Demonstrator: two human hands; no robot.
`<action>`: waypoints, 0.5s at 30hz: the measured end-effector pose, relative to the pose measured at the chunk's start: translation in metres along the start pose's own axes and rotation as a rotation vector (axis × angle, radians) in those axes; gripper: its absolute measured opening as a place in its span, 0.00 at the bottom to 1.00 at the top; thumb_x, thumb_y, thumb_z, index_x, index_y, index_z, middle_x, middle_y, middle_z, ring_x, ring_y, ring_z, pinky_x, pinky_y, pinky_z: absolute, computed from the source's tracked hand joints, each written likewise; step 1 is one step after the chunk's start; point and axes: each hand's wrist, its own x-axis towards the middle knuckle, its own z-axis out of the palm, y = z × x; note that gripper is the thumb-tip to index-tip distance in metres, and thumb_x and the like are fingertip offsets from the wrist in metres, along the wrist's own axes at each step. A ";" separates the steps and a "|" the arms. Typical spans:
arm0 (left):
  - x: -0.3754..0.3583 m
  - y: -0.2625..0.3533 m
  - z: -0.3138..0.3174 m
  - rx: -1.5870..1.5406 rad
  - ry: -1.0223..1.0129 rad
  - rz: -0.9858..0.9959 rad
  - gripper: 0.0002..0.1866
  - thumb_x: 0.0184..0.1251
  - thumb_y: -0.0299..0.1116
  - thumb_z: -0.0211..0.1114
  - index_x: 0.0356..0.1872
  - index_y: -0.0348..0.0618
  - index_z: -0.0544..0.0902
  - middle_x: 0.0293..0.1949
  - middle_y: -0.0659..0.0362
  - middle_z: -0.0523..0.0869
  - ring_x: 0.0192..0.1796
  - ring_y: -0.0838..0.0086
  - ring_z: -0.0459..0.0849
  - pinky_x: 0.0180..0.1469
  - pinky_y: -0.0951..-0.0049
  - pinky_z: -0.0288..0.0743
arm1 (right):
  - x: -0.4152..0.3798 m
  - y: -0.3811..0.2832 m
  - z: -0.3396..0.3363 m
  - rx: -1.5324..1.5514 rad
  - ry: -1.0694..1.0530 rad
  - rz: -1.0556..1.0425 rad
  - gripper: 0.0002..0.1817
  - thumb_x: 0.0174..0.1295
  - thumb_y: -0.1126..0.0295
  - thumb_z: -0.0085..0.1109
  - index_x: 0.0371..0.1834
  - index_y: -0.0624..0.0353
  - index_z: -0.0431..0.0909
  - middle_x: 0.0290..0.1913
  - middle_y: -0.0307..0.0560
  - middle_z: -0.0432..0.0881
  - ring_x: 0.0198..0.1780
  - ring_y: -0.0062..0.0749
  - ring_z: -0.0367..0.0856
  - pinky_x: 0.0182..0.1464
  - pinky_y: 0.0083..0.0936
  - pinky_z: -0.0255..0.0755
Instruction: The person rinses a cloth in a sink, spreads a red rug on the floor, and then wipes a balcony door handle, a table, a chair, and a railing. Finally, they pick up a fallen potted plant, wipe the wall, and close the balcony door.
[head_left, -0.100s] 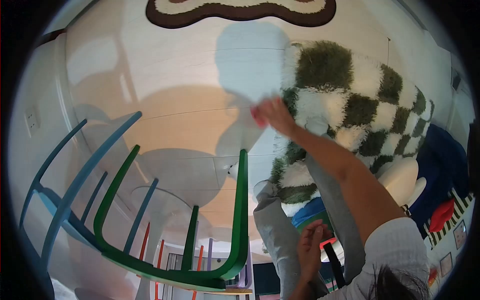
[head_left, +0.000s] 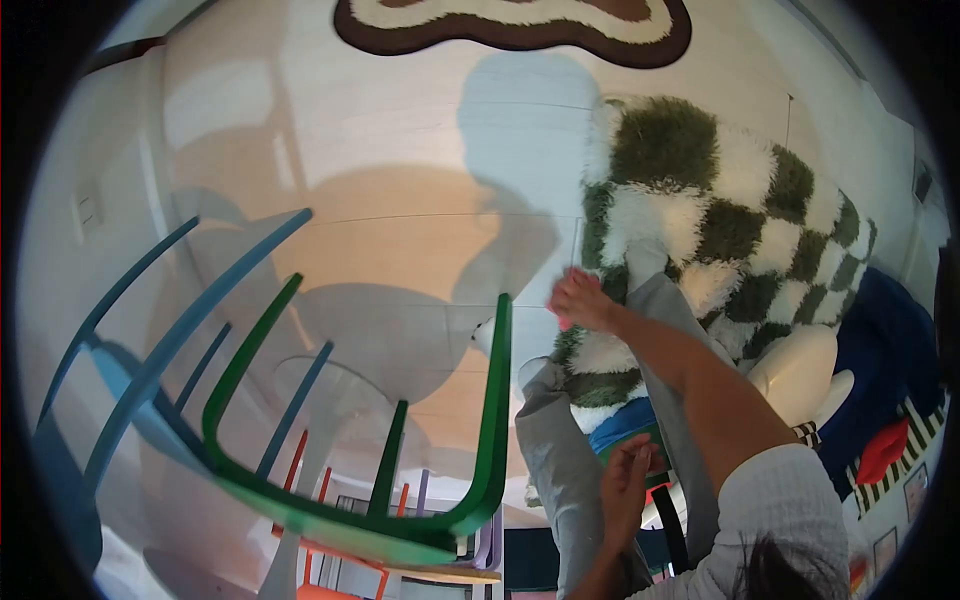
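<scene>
My right hand (head_left: 586, 300) reaches out over the pale floor at the edge of the checkered rug. It is closed on a small pink cloth (head_left: 563, 318), most of which is hidden beneath the fingers. Closer to my body, my left hand (head_left: 626, 485) is held between my grey-trousered knees. Its fingers are loosely bent and slightly apart, and I see nothing in them. The shaggy green and white rug (head_left: 684, 212) lies under and beyond my right forearm.
An upturned green chair or stool (head_left: 495, 400) raises its legs on the left, near my left knee. Blue legs (head_left: 190, 325) stand up beside it, close to the wall. A brown-edged rug (head_left: 520, 50) lies at the far side. Cream and dark blue soft things (head_left: 880, 330) are at right.
My right hand has drawn back toward me and slightly right with the pink cloth. The view has shifted a little. My left hand stays between the knees.
</scene>
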 end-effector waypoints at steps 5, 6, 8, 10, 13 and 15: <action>-0.032 0.004 -0.006 0.098 0.068 0.279 0.11 0.70 0.32 0.55 0.48 0.36 0.75 0.39 0.57 0.80 0.38 0.77 0.80 0.44 0.76 0.75 | 0.016 -0.028 -0.073 0.189 -0.331 0.294 0.10 0.50 0.65 0.58 0.37 0.46 0.81 0.44 0.34 0.76 0.53 0.40 0.69 0.51 0.39 0.68; -0.046 0.013 0.000 0.093 0.051 0.312 0.11 0.70 0.32 0.55 0.48 0.36 0.75 0.39 0.57 0.80 0.38 0.77 0.80 0.44 0.76 0.75 | 0.023 -0.030 -0.121 0.383 -0.449 0.490 0.09 0.49 0.66 0.59 0.34 0.49 0.82 0.46 0.36 0.76 0.55 0.40 0.69 0.50 0.37 0.69; -0.079 0.037 0.017 0.101 0.001 0.369 0.11 0.70 0.30 0.54 0.47 0.35 0.75 0.39 0.57 0.80 0.37 0.77 0.79 0.43 0.77 0.76 | 0.012 -0.028 -0.198 0.317 -0.215 0.453 0.09 0.51 0.69 0.60 0.37 0.51 0.82 0.43 0.39 0.80 0.49 0.34 0.76 0.42 0.31 0.73; -0.120 0.064 0.040 0.111 -0.053 0.421 0.11 0.69 0.29 0.54 0.48 0.35 0.75 0.39 0.57 0.80 0.37 0.77 0.80 0.42 0.77 0.76 | 0.002 -0.023 -0.290 1.110 0.074 0.886 0.11 0.53 0.72 0.61 0.41 0.54 0.80 0.36 0.43 0.82 0.35 0.27 0.79 0.34 0.25 0.73; -0.183 0.114 0.087 0.129 -0.162 0.550 0.12 0.67 0.30 0.57 0.48 0.35 0.76 0.38 0.57 0.81 0.36 0.76 0.80 0.41 0.76 0.76 | -0.023 -0.010 -0.425 1.422 0.326 0.940 0.11 0.58 0.73 0.60 0.44 0.61 0.78 0.30 0.40 0.81 0.27 0.21 0.75 0.30 0.21 0.71; -0.223 0.146 0.123 0.068 -0.287 0.604 0.12 0.67 0.29 0.57 0.48 0.36 0.76 0.37 0.57 0.81 0.35 0.75 0.81 0.41 0.75 0.77 | -0.044 -0.019 -0.525 1.528 0.566 0.986 0.10 0.60 0.73 0.59 0.44 0.64 0.78 0.34 0.37 0.81 0.31 0.17 0.76 0.33 0.18 0.72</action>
